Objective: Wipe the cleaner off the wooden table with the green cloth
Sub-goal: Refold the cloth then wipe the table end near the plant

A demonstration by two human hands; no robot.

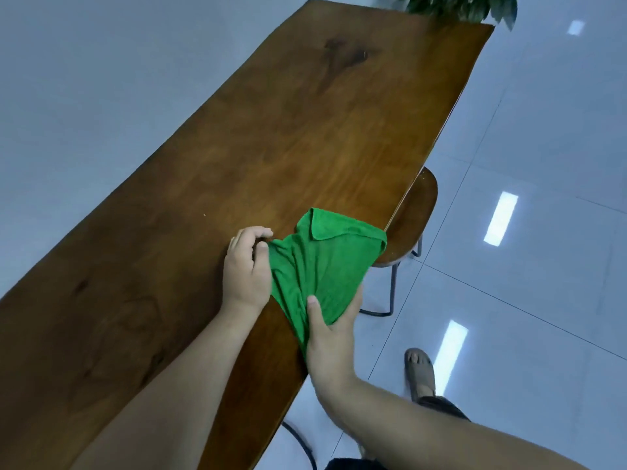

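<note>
The green cloth [325, 262] lies bunched on the long wooden table [271, 130], at its right edge, with one corner folded over and part hanging past the rim. My left hand [246, 269] pinches the cloth's left end on the tabletop. My right hand [330, 337] grips the lower part of the cloth at the table's edge, thumb on top. A darker smudge [342, 56] shows on the wood near the far end; I cannot tell whether it is cleaner or grain.
A wooden stool [412, 218] with metal legs stands under the table's right edge, just beyond the cloth. A leafy plant [464, 5] is at the far end. My sandalled foot [420, 371] rests on the glossy tiled floor to the right.
</note>
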